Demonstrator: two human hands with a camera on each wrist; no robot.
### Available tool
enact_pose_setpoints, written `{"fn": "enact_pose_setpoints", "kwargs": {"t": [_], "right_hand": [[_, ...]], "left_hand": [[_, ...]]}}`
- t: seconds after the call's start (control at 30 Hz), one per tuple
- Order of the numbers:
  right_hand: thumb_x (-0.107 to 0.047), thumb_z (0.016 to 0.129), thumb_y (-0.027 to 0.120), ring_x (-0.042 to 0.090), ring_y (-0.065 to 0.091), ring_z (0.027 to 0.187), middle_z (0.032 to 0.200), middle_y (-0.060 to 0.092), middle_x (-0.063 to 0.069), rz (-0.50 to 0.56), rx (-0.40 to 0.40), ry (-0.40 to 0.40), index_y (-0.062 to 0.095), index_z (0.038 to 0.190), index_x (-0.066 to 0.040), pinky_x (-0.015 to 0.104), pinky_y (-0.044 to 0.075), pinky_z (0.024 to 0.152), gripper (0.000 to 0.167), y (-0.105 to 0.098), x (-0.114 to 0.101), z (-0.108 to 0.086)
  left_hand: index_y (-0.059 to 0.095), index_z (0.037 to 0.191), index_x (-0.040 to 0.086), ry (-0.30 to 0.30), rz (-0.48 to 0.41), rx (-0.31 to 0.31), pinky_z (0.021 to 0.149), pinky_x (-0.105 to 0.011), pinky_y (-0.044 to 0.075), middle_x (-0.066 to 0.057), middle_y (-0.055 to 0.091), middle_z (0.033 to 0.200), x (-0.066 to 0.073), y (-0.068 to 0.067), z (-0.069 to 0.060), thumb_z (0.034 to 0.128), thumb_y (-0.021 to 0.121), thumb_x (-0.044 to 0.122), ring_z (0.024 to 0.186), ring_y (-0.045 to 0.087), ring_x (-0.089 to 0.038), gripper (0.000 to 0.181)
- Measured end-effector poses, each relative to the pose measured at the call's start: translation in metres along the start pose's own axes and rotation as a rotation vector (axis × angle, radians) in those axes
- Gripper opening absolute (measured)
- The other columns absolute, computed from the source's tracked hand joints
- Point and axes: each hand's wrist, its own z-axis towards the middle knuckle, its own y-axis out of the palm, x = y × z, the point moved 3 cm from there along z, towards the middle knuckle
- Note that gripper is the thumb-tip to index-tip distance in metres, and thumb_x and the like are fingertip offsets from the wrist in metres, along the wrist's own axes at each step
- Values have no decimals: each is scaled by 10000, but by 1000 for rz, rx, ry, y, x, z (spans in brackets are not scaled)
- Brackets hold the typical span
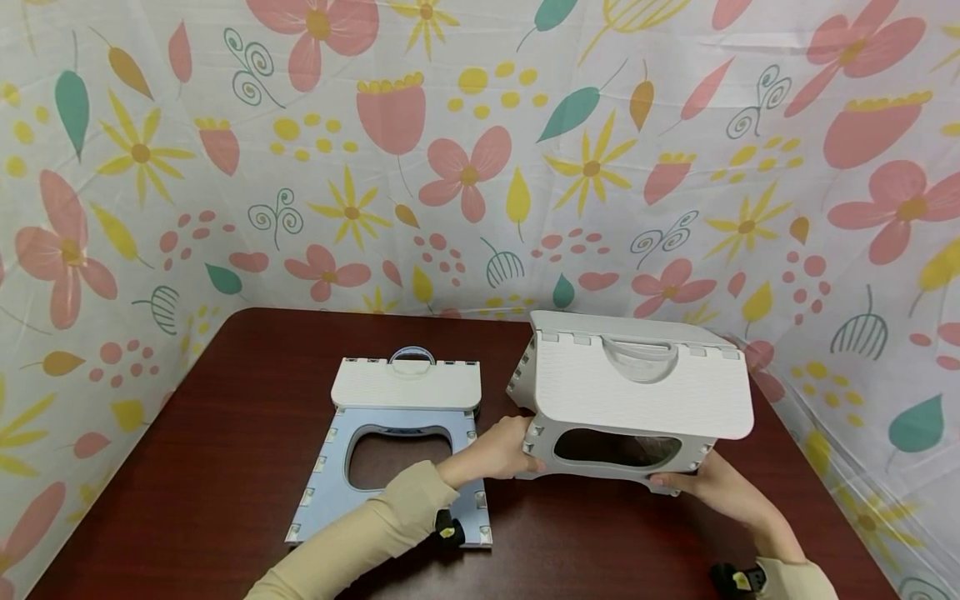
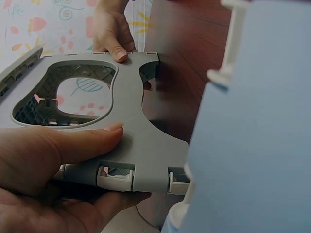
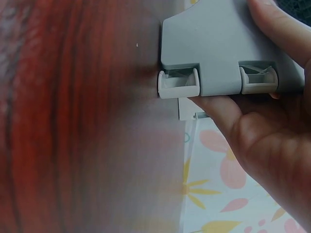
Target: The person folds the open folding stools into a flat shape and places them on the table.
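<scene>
A grey folding step stool point(image 1: 581, 396) with a white top stands unfolded on the right part of the table, seen from its front. My left hand point(image 1: 508, 448) grips the left edge of its front panel, thumb on the panel's face point(image 2: 138, 165) and fingers behind, in the left wrist view. My right hand point(image 1: 720, 487) holds the lower right corner of the same panel, thumb in front. Left of it, a blue folding step stool point(image 1: 330, 487) with a white top lies folded flat under my left forearm.
The dark red wooden table point(image 1: 202, 458) carries both stools. A flower-printed curtain point(image 1: 465, 167) hangs behind the table and along its sides. The grey stool stands close to the curtain at the back right.
</scene>
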Motion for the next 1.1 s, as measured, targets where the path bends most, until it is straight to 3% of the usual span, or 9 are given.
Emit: {"fn": "enact_pose_setpoints", "kwargs": {"t": [0.8,1.1], "right_hand": [[-50,867,698,77,611,665,855,663,-93,-12,-6,-30,473,1172,52,289,480,566,392,1,-3,3],[-65,863,705,47,596,691,877,641,-99,-25,-4,-21,454,1203,50,256,466,587,438,1,-4,3]], "left_hand": [[637,1147,55,1,-10,-8,629,-179,480,-84,722,1015,-1,-1,-1,789,800,118,774,663,-81,399],[638,1160,68,-2,-24,-17,649,-184,484,-76,719,1037,-2,1,-1,794,793,112,816,669,-93,400]]}}
